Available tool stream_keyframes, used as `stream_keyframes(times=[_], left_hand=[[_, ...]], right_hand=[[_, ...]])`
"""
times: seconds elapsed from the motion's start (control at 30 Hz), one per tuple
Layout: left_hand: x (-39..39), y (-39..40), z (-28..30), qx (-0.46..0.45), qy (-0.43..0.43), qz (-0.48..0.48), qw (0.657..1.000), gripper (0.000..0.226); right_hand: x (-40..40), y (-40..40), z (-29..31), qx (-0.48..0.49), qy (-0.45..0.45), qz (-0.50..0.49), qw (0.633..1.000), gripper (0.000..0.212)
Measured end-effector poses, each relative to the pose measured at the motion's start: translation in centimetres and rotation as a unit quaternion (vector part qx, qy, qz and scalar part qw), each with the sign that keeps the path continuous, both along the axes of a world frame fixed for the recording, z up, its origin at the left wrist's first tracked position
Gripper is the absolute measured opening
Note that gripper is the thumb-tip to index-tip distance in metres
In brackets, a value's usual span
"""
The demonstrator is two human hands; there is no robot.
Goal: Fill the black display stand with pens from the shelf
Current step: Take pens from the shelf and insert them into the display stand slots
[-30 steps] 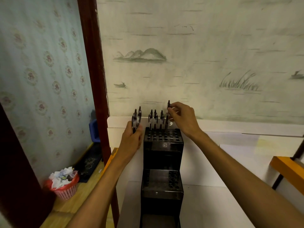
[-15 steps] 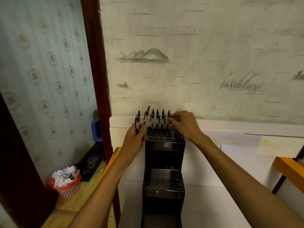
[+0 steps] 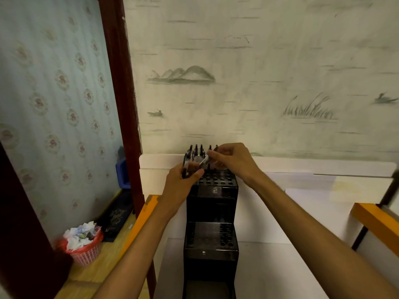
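Painted wallpaper (image 3: 259, 72) with faint hills and reeds fills the upper frame, flowered paper and a dark red door post (image 3: 121, 83) to its left. Below it a white surface (image 3: 280, 266) carries the black display stand (image 3: 212, 212), a stepped plastic block at centre, each tier drilled with round holes. Its top tier sits directly under both hands; a row of pens (image 3: 201, 151) stands upright along the back edge. The left hand (image 3: 183, 182) clutches a small bundle of pens, roughly upright. The right hand (image 3: 234, 161) pinches one slim pen (image 3: 207, 158), tilted with its lower end pointing down-left toward the empty holes, so it looks the nearer to plant it. A pink basket (image 3: 84, 249) of crumpled paper sits lower left.
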State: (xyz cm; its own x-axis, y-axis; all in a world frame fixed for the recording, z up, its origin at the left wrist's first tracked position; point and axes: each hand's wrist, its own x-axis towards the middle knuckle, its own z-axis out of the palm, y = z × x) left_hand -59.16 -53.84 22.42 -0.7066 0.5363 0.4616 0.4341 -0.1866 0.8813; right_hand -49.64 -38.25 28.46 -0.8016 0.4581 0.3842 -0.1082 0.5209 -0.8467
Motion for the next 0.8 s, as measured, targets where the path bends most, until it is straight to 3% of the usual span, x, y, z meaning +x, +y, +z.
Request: stream_keyframes(times=[0.23, 0.4, 0.5, 0.63, 0.8], left_hand=[[-0.3, 0.2, 0.1, -0.014, -0.015, -0.044, 0.999, 0.014], [-0.5, 0.0, 0.8, -0.037, -0.006, -0.016, 0.999, 0.010], [-1.2, -0.3, 0.8, -0.061, -0.044, 0.014, 0.997, 0.023], [-1.9, -1.1, 0.7, -0.050, -0.118, -0.033, 0.991, 0.035], [-1.3, -1.6, 0.7, -0.054, -0.070, -0.064, 0.994, 0.027]], right_hand=[[0.4, 0.2, 0.1, -0.231, 0.067, 0.035, 0.970, 0.020], [0.1, 0.9, 0.4, -0.297, 0.135, -0.002, 0.945, 0.017], [-0.1, 1.9, 0.7, -0.272, 0.154, -0.040, 0.949, 0.016], [-0.3, 3.1, 0.9, -0.150, 0.146, -0.104, 0.972, 0.013], [-0.5, 3.3, 0.9, -0.028, 0.148, -0.141, 0.978, 0.008]])
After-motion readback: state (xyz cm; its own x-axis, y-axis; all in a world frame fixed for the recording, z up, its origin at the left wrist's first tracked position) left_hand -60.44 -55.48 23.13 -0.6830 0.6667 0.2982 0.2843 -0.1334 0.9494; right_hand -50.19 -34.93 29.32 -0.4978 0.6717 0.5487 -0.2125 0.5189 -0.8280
